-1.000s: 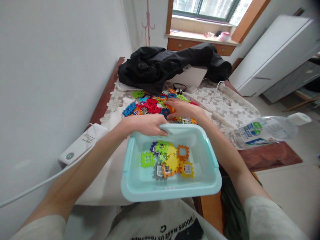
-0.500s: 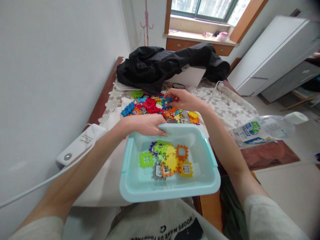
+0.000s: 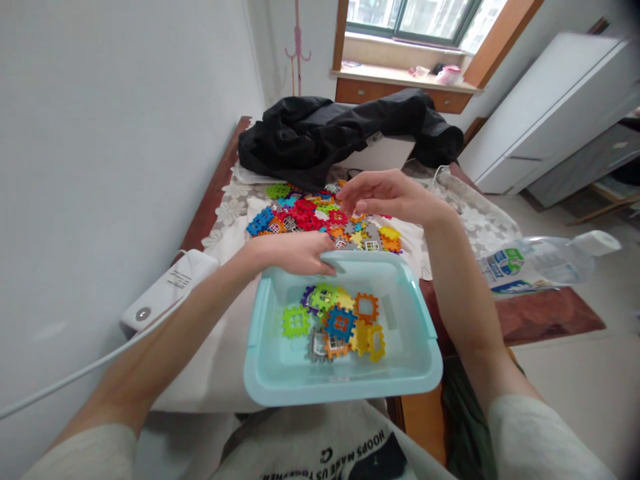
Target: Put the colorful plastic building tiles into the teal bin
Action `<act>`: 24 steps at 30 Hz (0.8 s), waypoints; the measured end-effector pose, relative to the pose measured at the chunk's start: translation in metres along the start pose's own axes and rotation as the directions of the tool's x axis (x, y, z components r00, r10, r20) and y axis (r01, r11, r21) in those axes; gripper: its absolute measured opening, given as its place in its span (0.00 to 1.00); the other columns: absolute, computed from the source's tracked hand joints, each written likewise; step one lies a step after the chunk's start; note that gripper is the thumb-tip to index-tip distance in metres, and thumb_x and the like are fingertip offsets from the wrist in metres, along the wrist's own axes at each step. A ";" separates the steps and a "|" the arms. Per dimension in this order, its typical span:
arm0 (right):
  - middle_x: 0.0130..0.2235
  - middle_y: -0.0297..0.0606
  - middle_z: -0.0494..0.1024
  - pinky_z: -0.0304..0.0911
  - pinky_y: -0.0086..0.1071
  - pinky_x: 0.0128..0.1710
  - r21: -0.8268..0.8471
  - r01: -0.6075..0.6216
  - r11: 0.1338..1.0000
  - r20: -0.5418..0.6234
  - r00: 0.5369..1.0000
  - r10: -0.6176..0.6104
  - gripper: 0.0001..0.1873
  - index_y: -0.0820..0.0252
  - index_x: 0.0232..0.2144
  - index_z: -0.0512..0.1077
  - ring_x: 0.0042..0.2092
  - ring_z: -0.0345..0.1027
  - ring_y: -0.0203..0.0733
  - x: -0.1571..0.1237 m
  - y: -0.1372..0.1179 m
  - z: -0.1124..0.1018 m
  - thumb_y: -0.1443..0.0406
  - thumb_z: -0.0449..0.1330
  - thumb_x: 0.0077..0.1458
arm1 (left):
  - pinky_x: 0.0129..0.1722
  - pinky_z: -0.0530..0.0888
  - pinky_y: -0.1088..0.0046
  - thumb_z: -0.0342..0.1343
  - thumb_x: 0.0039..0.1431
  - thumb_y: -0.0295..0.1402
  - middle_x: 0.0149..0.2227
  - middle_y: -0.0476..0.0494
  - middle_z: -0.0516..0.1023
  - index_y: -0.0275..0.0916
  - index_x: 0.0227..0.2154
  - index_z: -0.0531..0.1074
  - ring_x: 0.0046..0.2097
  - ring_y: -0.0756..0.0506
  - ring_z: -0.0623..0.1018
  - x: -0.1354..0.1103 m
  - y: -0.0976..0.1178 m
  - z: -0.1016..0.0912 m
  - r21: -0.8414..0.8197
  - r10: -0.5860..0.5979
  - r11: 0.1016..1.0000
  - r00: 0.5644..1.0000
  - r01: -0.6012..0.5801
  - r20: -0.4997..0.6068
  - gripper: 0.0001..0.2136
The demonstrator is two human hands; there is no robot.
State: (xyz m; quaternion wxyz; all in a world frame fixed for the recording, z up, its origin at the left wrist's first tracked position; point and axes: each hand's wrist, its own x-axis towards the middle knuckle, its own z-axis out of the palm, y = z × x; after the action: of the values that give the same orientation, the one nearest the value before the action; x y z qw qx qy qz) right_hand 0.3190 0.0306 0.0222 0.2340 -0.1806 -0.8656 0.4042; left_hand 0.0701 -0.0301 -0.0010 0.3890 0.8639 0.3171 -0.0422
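At eight o'clock from my empty, half-curled right hand (image 3: 390, 197), plastic pieces (image 3: 306, 212) are lying; my left hand (image 3: 299, 252) is gripping the tub rim (image 3: 387, 256).

You have one basin (image 3: 345, 395), one blue piece (image 3: 341, 323) inside it and one bottle (image 3: 543, 261). Your heaped pieces (image 3: 306, 215) overlap too much to count.

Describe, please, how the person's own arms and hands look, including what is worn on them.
The left hand and right hand are bare; no gloves or watch can be seen. Both forearms are uncovered. The left sleeve and right sleeve are short, plain and pale grey.
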 end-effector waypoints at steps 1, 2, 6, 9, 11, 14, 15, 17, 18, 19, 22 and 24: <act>0.53 0.47 0.84 0.75 0.42 0.54 -0.102 -0.045 0.994 -0.012 0.999 0.044 0.24 0.59 0.58 0.77 0.52 0.79 0.48 0.004 0.016 0.003 0.51 0.65 0.67 | 0.31 0.64 0.72 0.60 0.62 0.37 0.26 0.49 0.74 0.35 0.29 0.77 0.30 0.47 0.72 0.001 0.001 -0.001 -0.006 0.005 1.000 1.000 -0.005 0.007 0.11; 0.57 0.48 0.82 0.73 0.46 0.59 -0.217 -0.089 0.972 -0.028 0.996 0.085 0.26 0.58 0.59 0.76 0.57 0.76 0.52 0.009 0.032 0.008 0.52 0.66 0.66 | 0.31 0.64 0.73 0.60 0.62 0.37 0.26 0.49 0.74 0.36 0.29 0.77 0.30 0.47 0.72 0.001 0.002 -0.001 -0.018 0.015 1.000 1.000 -0.014 0.018 0.10; 0.68 0.49 0.73 0.62 0.51 0.69 -0.515 -0.204 0.832 0.039 0.965 0.260 0.35 0.55 0.64 0.74 0.69 0.65 0.60 0.022 0.082 0.030 0.57 0.72 0.57 | 0.31 0.64 0.73 0.59 0.62 0.36 0.26 0.50 0.73 0.36 0.29 0.76 0.31 0.47 0.71 0.002 0.001 -0.001 -0.041 0.028 0.999 0.999 -0.027 0.033 0.09; 0.60 0.48 0.81 0.68 0.45 0.62 -0.580 -0.151 0.801 0.148 0.947 0.286 0.22 0.57 0.57 0.79 0.61 0.73 0.55 0.027 0.095 0.037 0.64 0.68 0.60 | 0.31 0.64 0.72 0.59 0.61 0.35 0.26 0.50 0.73 0.37 0.28 0.76 0.31 0.47 0.71 0.002 0.001 -0.001 -0.043 0.020 0.999 0.999 -0.019 0.029 0.09; 0.53 0.46 0.83 0.69 0.42 0.56 -0.614 -0.131 0.778 0.143 0.951 0.273 0.14 0.58 0.50 0.81 0.54 0.76 0.52 0.029 0.096 0.036 0.68 0.63 0.62 | 0.31 0.64 0.72 0.59 0.61 0.35 0.26 0.50 0.73 0.36 0.28 0.77 0.31 0.47 0.71 0.002 0.000 -0.001 -0.048 0.019 0.999 0.999 -0.017 0.030 0.09; 0.48 0.43 0.85 0.68 0.37 0.49 -0.635 -0.171 0.754 0.072 0.958 0.278 0.14 0.57 0.43 0.80 0.48 0.76 0.47 0.030 0.092 0.033 0.74 0.58 0.62 | 0.32 0.64 0.73 0.59 0.61 0.35 0.28 0.50 0.75 0.36 0.30 0.77 0.32 0.47 0.72 0.002 0.000 -0.001 -0.058 0.030 0.998 0.999 -0.028 0.033 0.08; 0.46 0.42 0.85 0.67 0.36 0.48 -0.633 -0.187 0.751 0.044 0.960 0.277 0.15 0.57 0.43 0.80 0.46 0.76 0.46 0.030 0.091 0.031 0.76 0.57 0.61 | 0.32 0.64 0.73 0.59 0.61 0.35 0.28 0.50 0.75 0.36 0.30 0.77 0.32 0.47 0.72 0.002 0.000 -0.001 -0.057 0.032 0.998 0.999 -0.030 0.034 0.08; 0.45 0.40 0.84 0.66 0.35 0.47 -0.614 -0.216 0.760 -0.026 0.967 0.254 0.17 0.58 0.45 0.79 0.45 0.75 0.44 0.029 0.086 0.027 0.78 0.56 0.61 | 0.32 0.65 0.72 0.59 0.61 0.36 0.27 0.49 0.74 0.37 0.29 0.77 0.32 0.46 0.72 0.002 0.001 -0.001 -0.050 0.029 0.998 0.999 -0.027 0.032 0.09; 0.45 0.39 0.84 0.65 0.34 0.47 -0.589 -0.223 0.777 -0.067 0.971 0.228 0.18 0.58 0.48 0.78 0.45 0.74 0.43 0.028 0.082 0.025 0.77 0.56 0.61 | 0.32 0.65 0.72 0.59 0.61 0.36 0.27 0.49 0.74 0.37 0.29 0.77 0.32 0.46 0.72 0.002 0.001 -0.002 -0.045 0.023 0.999 0.999 -0.022 0.030 0.09; 0.45 0.38 0.84 0.65 0.34 0.47 -0.548 -0.220 0.807 -0.110 0.975 0.191 0.18 0.59 0.51 0.76 0.44 0.74 0.42 0.027 0.077 0.022 0.76 0.57 0.63 | 0.32 0.65 0.72 0.59 0.61 0.36 0.27 0.49 0.75 0.37 0.28 0.76 0.32 0.46 0.72 0.002 0.001 -0.002 -0.041 0.017 0.999 0.999 -0.016 0.029 0.09; 0.43 0.37 0.82 0.67 0.32 0.45 -0.318 -0.105 0.942 -0.194 0.980 0.044 0.15 0.61 0.53 0.74 0.42 0.74 0.39 0.021 0.050 0.014 0.69 0.63 0.65 | 0.32 0.65 0.72 0.60 0.62 0.37 0.28 0.48 0.77 0.37 0.30 0.78 0.32 0.46 0.74 0.002 0.001 -0.002 -0.025 -0.010 1.000 0.999 0.010 0.032 0.09; 0.43 0.38 0.81 0.69 0.31 0.41 -0.119 0.021 0.993 -0.167 0.985 -0.041 0.13 0.63 0.51 0.74 0.40 0.74 0.36 0.015 0.021 0.011 0.63 0.65 0.67 | 0.32 0.65 0.72 0.60 0.63 0.38 0.29 0.47 0.78 0.36 0.32 0.79 0.32 0.46 0.74 0.001 0.000 -0.001 -0.002 -0.042 0.999 0.999 0.042 0.016 0.10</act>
State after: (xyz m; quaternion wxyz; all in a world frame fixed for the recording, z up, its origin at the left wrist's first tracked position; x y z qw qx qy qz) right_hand 0.3032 0.0436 0.0031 0.3019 -0.2140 -0.8676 0.3322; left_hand 0.0708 -0.0293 -0.0005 0.3916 0.8562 0.3321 -0.0568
